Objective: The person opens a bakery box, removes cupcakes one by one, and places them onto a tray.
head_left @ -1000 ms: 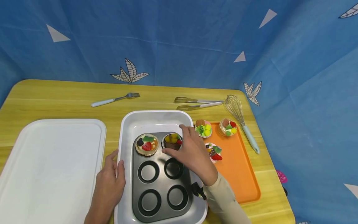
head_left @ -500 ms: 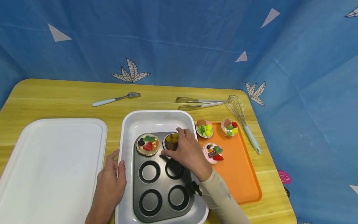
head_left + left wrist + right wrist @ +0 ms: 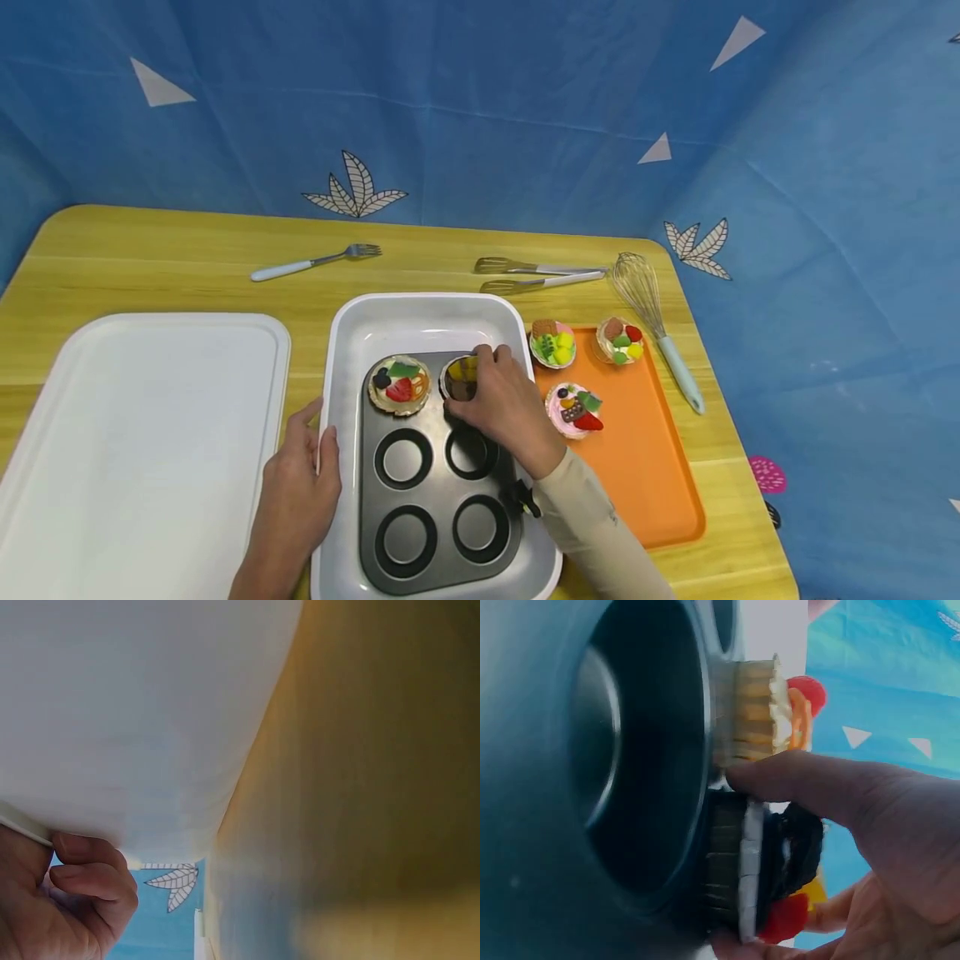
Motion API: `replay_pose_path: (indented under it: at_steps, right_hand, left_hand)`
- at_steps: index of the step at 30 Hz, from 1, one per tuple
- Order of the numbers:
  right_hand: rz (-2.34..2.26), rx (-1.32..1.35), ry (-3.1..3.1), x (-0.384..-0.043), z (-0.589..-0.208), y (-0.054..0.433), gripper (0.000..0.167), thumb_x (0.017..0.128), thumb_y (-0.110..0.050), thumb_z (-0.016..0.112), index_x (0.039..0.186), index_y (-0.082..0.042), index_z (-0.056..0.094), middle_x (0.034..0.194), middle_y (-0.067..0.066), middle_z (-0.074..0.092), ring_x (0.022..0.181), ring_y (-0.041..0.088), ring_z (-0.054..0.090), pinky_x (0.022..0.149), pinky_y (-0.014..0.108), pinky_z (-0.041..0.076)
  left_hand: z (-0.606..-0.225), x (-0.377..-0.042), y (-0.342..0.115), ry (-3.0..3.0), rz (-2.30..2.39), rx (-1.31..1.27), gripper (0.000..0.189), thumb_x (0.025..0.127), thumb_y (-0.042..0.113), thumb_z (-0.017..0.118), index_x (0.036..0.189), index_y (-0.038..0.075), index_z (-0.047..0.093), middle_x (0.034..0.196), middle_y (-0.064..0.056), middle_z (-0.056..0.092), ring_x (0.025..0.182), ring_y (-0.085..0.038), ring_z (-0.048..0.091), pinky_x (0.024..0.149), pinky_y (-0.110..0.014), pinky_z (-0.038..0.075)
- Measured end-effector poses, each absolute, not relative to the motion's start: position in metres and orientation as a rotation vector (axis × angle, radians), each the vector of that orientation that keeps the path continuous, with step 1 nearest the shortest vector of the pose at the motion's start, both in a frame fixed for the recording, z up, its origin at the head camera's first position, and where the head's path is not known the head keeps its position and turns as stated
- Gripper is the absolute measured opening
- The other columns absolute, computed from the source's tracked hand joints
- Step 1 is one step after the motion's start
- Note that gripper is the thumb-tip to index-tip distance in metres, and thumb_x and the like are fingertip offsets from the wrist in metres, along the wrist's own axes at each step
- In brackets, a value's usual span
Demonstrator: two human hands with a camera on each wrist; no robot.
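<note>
A person's right hand pinches a dark tart by its sides, at the upper right cup of a muffin pan. The pan lies in a deep tray on a yellow surface, with a fruit tart just beside, in the upper left cup. Whether the dark tart's base is fully seated cannot be told.

Handled well, it should stay level, with light, even pressure on the pleated case rather than on the soft-looking toppings. The gap between the tarts looks tight, so the thumb is best kept off the neighbour. A steady left hand should help stop the deep tray sliding.

The right forearm slants in from the lower right, over the tray's edge; the thumb is on the near side of the dark tart, the other fingers beyond it. The left hand grips the tray's left rim, thumb towards the pan, fingers curled at the outer wall.
</note>
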State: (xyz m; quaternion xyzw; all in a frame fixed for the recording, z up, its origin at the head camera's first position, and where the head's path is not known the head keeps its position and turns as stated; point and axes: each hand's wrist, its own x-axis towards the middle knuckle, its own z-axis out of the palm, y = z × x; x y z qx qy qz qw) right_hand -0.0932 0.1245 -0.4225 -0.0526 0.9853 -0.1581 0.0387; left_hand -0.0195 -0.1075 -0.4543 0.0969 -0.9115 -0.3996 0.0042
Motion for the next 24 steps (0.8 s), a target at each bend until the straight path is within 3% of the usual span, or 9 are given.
replay_pose_path:
  at_steps: [7, 16, 24]
  right_hand:
    - [-0.532, -0.218, 3.041, -0.0970, -0.4258, 0.1241, 0.056, 0.068, -0.033, 0.089, 0.095, 0.000, 0.053, 0.081, 0.013, 0.048, 0.066, 0.025, 0.052, 0.061, 0.036, 0.048]
    - [-0.519, -0.201, 3.056, -0.0975, -0.4267, 0.1229, 0.054, 0.068, -0.031, 0.087, 0.095, 0.001, 0.053, 0.080, 0.015, 0.049, 0.068, 0.027, 0.053, 0.062, 0.039, 0.049]
    - [-0.620, -0.065, 2.977, -0.0984, -0.4234, 0.1227, 0.058, 0.070, -0.034, 0.083, 0.104, 0.003, 0.053, 0.088, 0.014, 0.050, 0.074, 0.025, 0.051, 0.067, 0.036, 0.050]
  left_hand:
    - [-0.4537, -0.0198, -0.1078, -2.889, -1.274, 0.350, 0.047, 0.105, 0.023, 0.050, 0.147, 0.003, 0.041, 0.076, -0.006, 0.056, 0.071, -0.023, 0.056, 0.065, -0.038, 0.043]
    - [-0.4553, -0.0206, -0.1078, -2.873, -1.271, 0.330, 0.046, 0.104, 0.021, 0.052, 0.145, 0.002, 0.042, 0.074, -0.005, 0.056, 0.066, -0.020, 0.053, 0.061, -0.035, 0.042]
    - [-0.4550, -0.0198, -0.1081, -2.848, -1.270, 0.311, 0.045, 0.104, 0.018, 0.053, 0.144, 0.001, 0.044, 0.072, -0.003, 0.053, 0.065, -0.019, 0.051, 0.059, -0.033, 0.040]
